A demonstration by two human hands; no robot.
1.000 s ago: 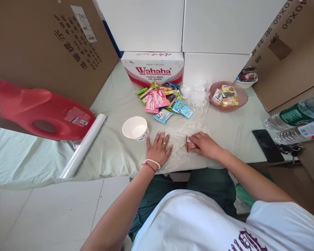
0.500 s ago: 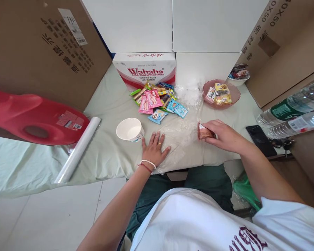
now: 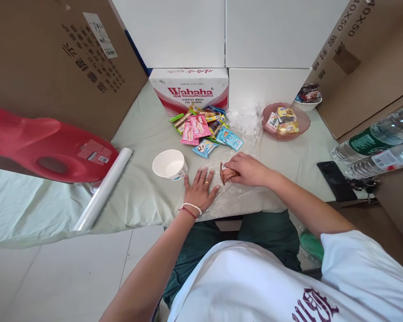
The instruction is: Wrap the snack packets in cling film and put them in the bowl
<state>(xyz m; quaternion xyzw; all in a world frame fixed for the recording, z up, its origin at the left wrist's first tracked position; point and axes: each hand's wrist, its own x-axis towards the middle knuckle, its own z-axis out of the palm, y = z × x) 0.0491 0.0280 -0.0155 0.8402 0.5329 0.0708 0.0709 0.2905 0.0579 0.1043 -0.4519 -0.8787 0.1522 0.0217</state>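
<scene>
Left of centre, a white paper bowl [image 3: 169, 164] is seen below heaped snack packets [image 3: 200, 127]. Just right of centre, a creased brown snack packet [image 3: 227, 173] is pinched by the right hand [image 3: 250, 169]; clear plastic film [image 3: 233, 197] is covered by the left hand [image 3: 198, 194], fingers apart. Since half a second ago, the brown packet has been brought leftward.

Soft diffuse light, faint shadows, stretched edges

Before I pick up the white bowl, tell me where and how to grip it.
The white bowl is probably best pinched at its near right rim, from above, by the left hand, which lies flat close beside it. The bowl stands upright with its mouth up, so the wall should fit between the fingers.
</scene>
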